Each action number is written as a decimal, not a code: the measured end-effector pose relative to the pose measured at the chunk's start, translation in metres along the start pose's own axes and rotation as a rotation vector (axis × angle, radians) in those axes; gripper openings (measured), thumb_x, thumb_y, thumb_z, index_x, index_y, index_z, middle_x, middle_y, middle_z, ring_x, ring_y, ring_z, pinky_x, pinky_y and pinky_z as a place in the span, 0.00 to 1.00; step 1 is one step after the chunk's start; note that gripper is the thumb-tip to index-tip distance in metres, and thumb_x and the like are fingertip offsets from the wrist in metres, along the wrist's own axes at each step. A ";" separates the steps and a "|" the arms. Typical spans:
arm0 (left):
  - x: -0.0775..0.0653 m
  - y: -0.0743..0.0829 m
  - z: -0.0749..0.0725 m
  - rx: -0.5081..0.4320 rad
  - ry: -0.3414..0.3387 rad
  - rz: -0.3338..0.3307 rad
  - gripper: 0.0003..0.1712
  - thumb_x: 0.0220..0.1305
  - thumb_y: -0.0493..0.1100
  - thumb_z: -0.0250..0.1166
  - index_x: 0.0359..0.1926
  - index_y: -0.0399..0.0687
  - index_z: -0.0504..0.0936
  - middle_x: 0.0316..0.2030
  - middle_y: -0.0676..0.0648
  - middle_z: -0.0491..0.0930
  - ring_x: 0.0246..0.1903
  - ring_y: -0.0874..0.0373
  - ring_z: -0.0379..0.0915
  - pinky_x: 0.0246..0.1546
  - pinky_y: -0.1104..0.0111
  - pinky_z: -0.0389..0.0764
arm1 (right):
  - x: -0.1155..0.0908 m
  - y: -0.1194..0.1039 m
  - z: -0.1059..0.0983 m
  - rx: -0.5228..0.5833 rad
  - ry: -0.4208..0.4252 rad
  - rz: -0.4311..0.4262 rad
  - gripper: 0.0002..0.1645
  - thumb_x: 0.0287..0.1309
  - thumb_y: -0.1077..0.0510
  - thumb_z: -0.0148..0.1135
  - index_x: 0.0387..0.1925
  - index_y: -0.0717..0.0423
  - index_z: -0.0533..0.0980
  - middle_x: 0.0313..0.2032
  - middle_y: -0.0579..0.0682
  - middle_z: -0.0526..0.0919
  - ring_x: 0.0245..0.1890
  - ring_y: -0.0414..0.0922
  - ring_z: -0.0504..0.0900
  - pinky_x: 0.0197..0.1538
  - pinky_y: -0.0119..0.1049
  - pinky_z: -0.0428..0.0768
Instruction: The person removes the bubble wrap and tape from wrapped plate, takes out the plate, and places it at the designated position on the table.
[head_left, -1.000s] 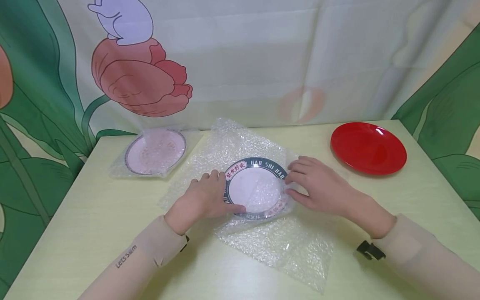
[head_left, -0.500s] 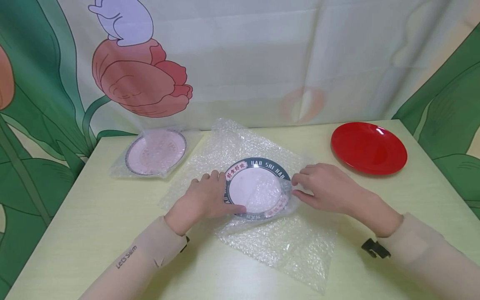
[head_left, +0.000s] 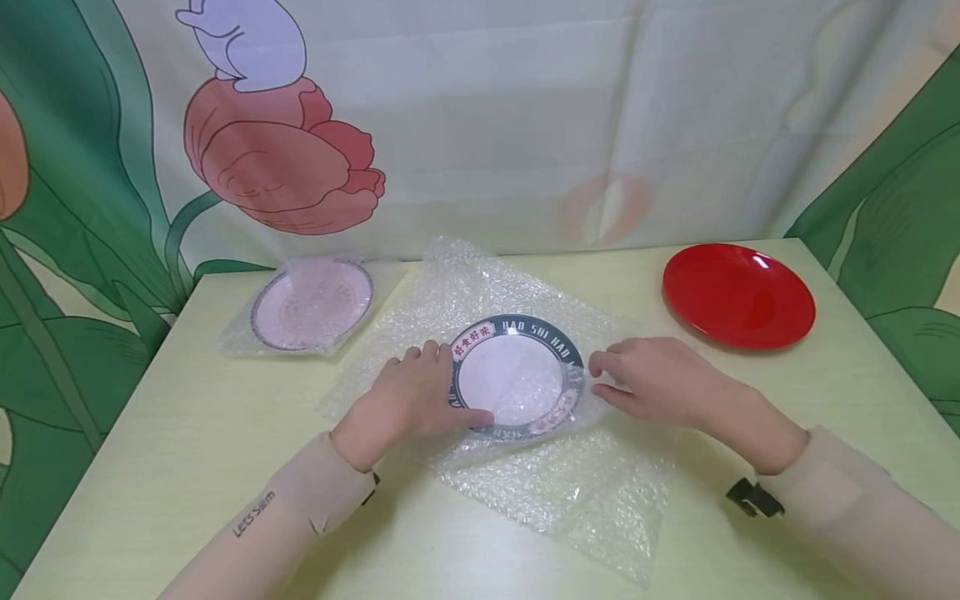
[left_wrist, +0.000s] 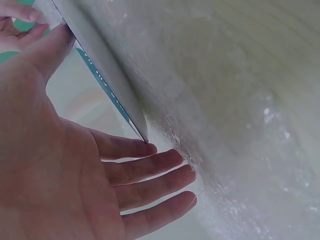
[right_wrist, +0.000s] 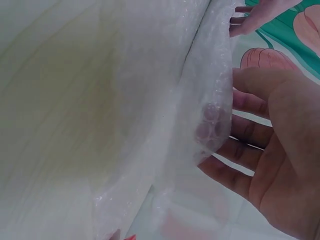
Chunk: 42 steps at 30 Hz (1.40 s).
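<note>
Pale-yellow, wood-look rectangular table (head_left: 150, 467), seen from above; on it, a lg. clear plastic bubble-wrap sheet (head_left: 555, 500) spreads under and out past a dark-green-rimmed round white plate (head_left: 483, 367). The plate lies approx. mid-table, its near-right part under a clear bubble-wrap flap (head_left: 540, 398). L hand (head_left: 405, 404) is at plate's left edge, fingers nearly straight, thumb across near rim, w/o a closed grip. R hand (head_left: 660, 379) is just right of plate, fingers bent, some behind the film; can't tell if it pinches it. To work the film well, prob. best: light L thumb pressure so plate doesn't slide, flap guided low along rim. Around: glossy red round plate (head_left: 738, 296) is behind-right of green-rimmed plate, well apart; bubble-wrapped, dark-edged round white plate (head_left: 311, 304) is behind-left, near the sheet, so wraps could snag. Black plastic clip (head_left: 754, 497), near-right of plate, might catch film too.
</note>
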<state>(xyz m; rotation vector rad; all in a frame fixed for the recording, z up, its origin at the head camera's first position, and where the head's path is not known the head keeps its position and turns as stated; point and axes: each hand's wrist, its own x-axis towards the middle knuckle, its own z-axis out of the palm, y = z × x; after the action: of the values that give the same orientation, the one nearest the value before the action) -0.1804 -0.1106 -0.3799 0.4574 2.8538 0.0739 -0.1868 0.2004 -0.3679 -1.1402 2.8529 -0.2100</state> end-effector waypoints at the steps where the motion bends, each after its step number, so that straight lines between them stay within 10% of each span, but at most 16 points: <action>1: 0.000 0.000 0.000 -0.002 0.002 0.001 0.66 0.52 0.81 0.65 0.69 0.29 0.65 0.61 0.33 0.72 0.61 0.36 0.70 0.60 0.44 0.72 | 0.000 0.000 0.001 -0.001 -0.010 0.003 0.12 0.61 0.55 0.73 0.45 0.52 0.83 0.34 0.46 0.86 0.31 0.42 0.81 0.36 0.37 0.82; 42: -0.001 -0.021 -0.008 -0.191 -0.105 0.057 0.58 0.64 0.76 0.59 0.78 0.37 0.59 0.69 0.34 0.64 0.69 0.37 0.61 0.66 0.43 0.67 | 0.003 0.001 0.015 0.067 -0.043 0.017 0.07 0.63 0.60 0.70 0.40 0.53 0.80 0.31 0.43 0.78 0.29 0.40 0.74 0.37 0.35 0.81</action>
<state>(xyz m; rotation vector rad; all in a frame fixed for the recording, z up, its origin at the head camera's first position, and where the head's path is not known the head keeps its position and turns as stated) -0.1876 -0.1312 -0.3732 0.4873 2.6979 0.3198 -0.1881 0.1980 -0.3830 -1.0945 2.7944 -0.2738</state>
